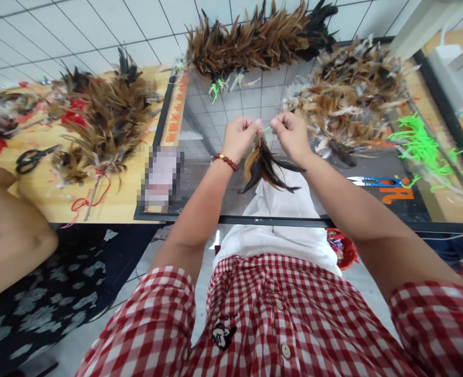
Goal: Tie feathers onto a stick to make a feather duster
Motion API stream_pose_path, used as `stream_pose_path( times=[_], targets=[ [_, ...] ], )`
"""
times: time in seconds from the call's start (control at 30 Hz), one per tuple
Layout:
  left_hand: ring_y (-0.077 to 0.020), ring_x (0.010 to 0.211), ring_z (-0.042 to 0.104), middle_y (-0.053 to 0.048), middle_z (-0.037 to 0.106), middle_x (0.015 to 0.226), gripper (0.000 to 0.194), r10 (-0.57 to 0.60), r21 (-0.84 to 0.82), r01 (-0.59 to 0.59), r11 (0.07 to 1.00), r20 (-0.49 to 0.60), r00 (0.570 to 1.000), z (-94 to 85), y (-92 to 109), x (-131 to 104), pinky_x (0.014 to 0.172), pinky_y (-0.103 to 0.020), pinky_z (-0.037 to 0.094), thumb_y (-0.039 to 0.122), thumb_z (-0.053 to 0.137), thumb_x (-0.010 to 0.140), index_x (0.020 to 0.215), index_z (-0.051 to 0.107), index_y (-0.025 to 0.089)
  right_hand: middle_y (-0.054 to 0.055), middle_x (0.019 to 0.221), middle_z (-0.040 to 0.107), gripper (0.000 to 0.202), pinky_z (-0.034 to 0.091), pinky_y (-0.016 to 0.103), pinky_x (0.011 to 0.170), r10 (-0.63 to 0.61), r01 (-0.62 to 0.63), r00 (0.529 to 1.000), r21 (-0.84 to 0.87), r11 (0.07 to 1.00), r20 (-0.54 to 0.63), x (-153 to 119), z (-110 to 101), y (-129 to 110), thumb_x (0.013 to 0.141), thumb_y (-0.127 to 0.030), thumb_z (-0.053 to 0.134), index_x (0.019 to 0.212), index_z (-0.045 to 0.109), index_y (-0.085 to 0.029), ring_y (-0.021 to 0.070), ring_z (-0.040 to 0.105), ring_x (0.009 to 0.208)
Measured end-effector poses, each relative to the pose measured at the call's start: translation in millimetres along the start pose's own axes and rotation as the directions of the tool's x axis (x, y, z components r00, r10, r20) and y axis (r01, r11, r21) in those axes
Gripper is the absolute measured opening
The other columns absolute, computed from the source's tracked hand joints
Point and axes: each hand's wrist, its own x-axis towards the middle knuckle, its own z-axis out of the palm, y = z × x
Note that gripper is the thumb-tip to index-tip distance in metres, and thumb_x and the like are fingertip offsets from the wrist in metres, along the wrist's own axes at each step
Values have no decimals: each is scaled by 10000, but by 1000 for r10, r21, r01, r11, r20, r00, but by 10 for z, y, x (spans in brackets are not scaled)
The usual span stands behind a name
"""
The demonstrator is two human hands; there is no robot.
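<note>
My left hand [241,137], with a beaded bracelet at its wrist, pinches the top of a small bunch of brown and black feathers [268,163]. The feathers fan downward over the glass-topped board. Close beside it, my right hand [290,133] is closed in a pinch on a thin green string [267,129], which runs across the short gap between both hands. The ends of the string are hidden by my fingers.
A long feather garland [255,44] lies at the back and a loose feather pile [352,99] to its right. Green strings [427,149] and blue-handled snips [376,181] lie at right. Leftward are black scissors [37,158], feather bundles [109,115] and a co-worker's arm [15,230].
</note>
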Motion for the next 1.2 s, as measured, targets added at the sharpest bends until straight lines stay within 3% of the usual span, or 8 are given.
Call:
stream_pose_path(
  times=[0.1,0.27,0.5,0.63,0.8,1.03,1.1,1.2],
  targets=[
    [-114,589,580,8,577,581,359,-59,-64,63,996,56,997,6,1,-8,591,-254,503,524,762,820,753,632,197,43,762,637,426,566,429,810,-46,46,999,-31,998,15,-52,-41,-106,920,-639,566,807,632,-233,237,640,851],
    [-128,689,637,-3,660,683,306,19,11,-19,1000,23,1000,80,-30,-42,666,-248,514,440,834,745,765,653,194,77,897,678,384,530,494,969,-188,200,977,-132,971,101,-135,-114,-304,944,-616,548,858,682,-266,274,645,993],
    [-147,695,630,4,645,672,313,35,28,-35,999,-14,999,87,12,-79,649,-262,492,472,786,789,728,632,206,105,1260,634,424,439,547,1063,-325,338,941,-245,909,95,-114,-209,-332,1005,-563,386,1209,649,-300,303,572,1206],
    [-160,745,642,1,638,684,295,37,28,-37,999,-11,999,83,38,-83,671,-270,486,447,795,788,738,629,209,84,1288,637,317,366,580,1097,-280,319,947,-377,869,156,-135,-210,-347,989,-527,459,1092,668,-312,321,539,1247],
    [-158,764,644,3,634,696,282,11,-7,-10,1000,4,1000,94,-2,-76,678,-269,481,433,785,807,757,622,208,111,1184,672,296,358,594,1050,-289,303,952,-412,859,99,-134,-165,-336,1012,-471,415,943,611,-260,318,565,1175],
    [-161,742,655,-1,624,683,284,16,1,-16,1000,-22,1000,96,-69,-60,664,-278,495,460,770,824,764,631,219,72,1401,584,409,334,582,1099,-280,304,953,-335,892,118,-128,-188,-300,1004,-593,355,1136,625,-315,313,506,1299],
    [-163,734,661,1,627,681,296,21,13,-21,1000,-3,1000,103,-69,-71,662,-282,504,467,782,812,758,631,219,78,1475,533,398,314,621,1100,-289,329,943,-344,879,163,-136,-193,-311,994,-555,396,1217,618,-311,335,472,1354],
    [-166,755,674,4,633,683,285,3,4,-3,1000,39,999,115,-65,-87,671,-280,513,441,799,801,761,631,214,84,1451,550,295,304,646,1096,-289,340,939,-383,859,187,-139,-190,-320,995,-464,441,1110,643,-283,344,466,1362]
  ],
)
